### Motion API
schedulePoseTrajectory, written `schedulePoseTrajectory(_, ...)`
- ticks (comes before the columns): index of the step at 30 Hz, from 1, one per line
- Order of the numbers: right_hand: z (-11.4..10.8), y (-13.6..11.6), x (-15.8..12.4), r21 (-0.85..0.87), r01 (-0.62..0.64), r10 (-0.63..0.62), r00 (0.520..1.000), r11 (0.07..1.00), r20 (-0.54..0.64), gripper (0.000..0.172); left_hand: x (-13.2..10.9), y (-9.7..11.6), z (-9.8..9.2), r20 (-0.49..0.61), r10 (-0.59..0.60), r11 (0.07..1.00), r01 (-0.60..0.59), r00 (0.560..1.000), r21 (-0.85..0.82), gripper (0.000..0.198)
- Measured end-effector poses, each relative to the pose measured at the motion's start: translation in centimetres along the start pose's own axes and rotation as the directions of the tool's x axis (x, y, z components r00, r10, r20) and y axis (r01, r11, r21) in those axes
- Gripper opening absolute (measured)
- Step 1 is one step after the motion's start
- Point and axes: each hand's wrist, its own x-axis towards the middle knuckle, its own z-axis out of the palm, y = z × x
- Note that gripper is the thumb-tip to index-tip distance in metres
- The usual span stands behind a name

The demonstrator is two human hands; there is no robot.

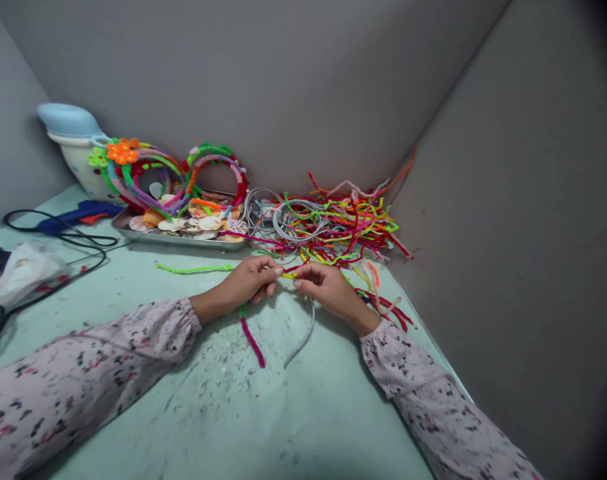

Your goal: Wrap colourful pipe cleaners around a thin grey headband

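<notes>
My left hand [250,281] and my right hand [328,287] meet over the pale green table [263,413], both pinched on a grey headband [303,337] partly wrapped in colourful pipe cleaner. A yellow bit [289,274] shows between my fingertips. The wrapped green and magenta end [252,341] hangs down from my left hand, and the bare grey end curves below my right hand. A loose green pipe cleaner [196,269] lies just left of my left hand.
A heap of coloured pipe cleaners [348,223] and bare grey headbands [283,223] fills the corner. A metal tray [176,238] holds finished headbands [153,177] and shells. A blue glue gun [78,217] with black cord, a plastic bag [18,270] and a white-blue pot [76,150] stand left.
</notes>
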Motion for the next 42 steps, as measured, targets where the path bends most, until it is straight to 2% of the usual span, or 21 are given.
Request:
schedulePoseTrajectory(9, 0.16, 0.08, -0.15, -0.252, 0.144, -0.162, 0.985, 0.957, -0.053, 0.011, -0.01, 0.23, 0.16, -0.008, -0.02, 1.0, 0.02, 1.0, 0.002, 0.021)
schedulePoseTrajectory(14, 0.28, -0.17, -0.32, -0.401, 0.261, -0.311, 0.948, 0.878, -0.065, 0.015, -0.05, 0.25, 0.17, -0.002, -0.016, 1.0, 0.016, 1.0, 0.012, 0.023)
schedulePoseTrajectory(24, 0.36, 0.36, -0.48, -0.566, 0.385, -0.467, 0.884, 0.729, 0.001, 0.02, 0.14, 0.05, -0.01, 0.012, -0.022, 1.0, 0.022, 1.0, -0.01, 0.024)
schedulePoseTrajectory(29, 0.39, 0.56, -0.56, -0.612, 0.401, -0.5, 0.866, 0.682, 0.009, 0.018, 0.21, 0.01, -0.01, 0.011, -0.021, 1.0, 0.021, 1.0, -0.024, 0.023)
schedulePoseTrajectory(42, 0.48, 0.03, -0.73, -0.618, 0.373, -0.425, 0.903, 0.693, 0.068, 0.019, 0.11, 0.24, 0.08, -0.014, -0.033, 0.999, 0.033, 0.999, 0.001, 0.023)
